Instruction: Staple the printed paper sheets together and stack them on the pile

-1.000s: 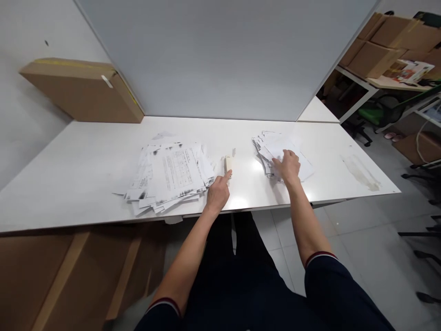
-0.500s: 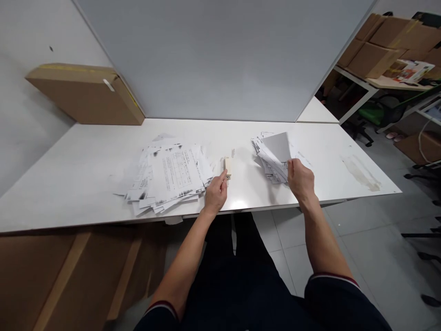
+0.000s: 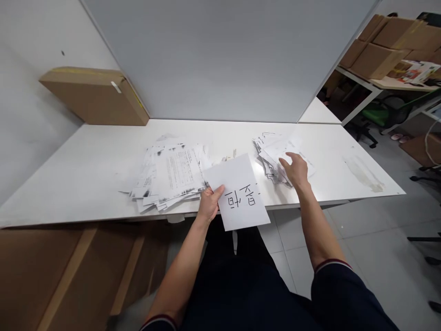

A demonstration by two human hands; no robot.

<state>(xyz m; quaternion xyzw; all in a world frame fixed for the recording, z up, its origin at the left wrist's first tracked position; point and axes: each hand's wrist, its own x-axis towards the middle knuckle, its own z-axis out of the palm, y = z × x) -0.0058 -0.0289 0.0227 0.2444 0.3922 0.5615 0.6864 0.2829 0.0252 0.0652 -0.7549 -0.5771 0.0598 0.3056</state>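
A white sheet of paper (image 3: 241,174) with large handwritten black characters is pinched in my left hand (image 3: 209,202), thumb on top. The sheet is tilted over the table's front edge. My right hand (image 3: 296,168) is at the right-hand pile of papers (image 3: 272,149), its thumb and fingers apart with nothing between them. Whether its fingertips touch the top sheet, I cannot tell. Left of my left hand lies a larger, untidy pile of printed papers (image 3: 175,170). The cream stapler seen earlier is mostly hidden behind the held sheet.
Both piles rest on a white table (image 3: 330,170) with a grey panel (image 3: 220,59) along its back. A cardboard box (image 3: 99,99) leans at the back left. Off to the right are stacked cartons (image 3: 382,57) and a green chair (image 3: 375,114).
My left hand has left the stapler and now holds the handwritten sheet. My right hand has let go of the paper it held and opened over the right pile.
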